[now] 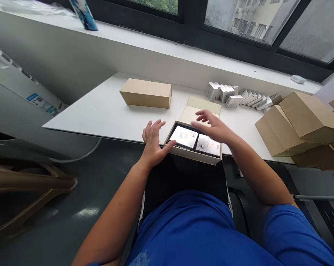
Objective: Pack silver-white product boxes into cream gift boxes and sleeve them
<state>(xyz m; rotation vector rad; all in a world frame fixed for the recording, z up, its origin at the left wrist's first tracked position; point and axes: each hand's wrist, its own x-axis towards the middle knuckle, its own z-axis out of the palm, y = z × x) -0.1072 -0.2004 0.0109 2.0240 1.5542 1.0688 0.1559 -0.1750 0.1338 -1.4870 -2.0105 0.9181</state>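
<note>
An opened cardboard gift box (193,157) lies at the table's front edge, its lid flap (201,105) folded back away from me. Inside the dark interior two small white printed boxes sit side by side, a left one (184,136) and a right one (209,145). My left hand (155,142) is at the box's left side, fingers spread, its thumb by the left rim; I cannot tell if it touches. Over the box's back right part hovers my right hand (211,125), fingers apart, holding nothing and slightly blurred.
A closed brown box (146,93) rests on the white table (86,103) to the left. Several small white boxes (225,92) stand and lean at the back right. Several brown boxes (308,118) are piled at the right edge. A plastic chair (30,181) is at lower left.
</note>
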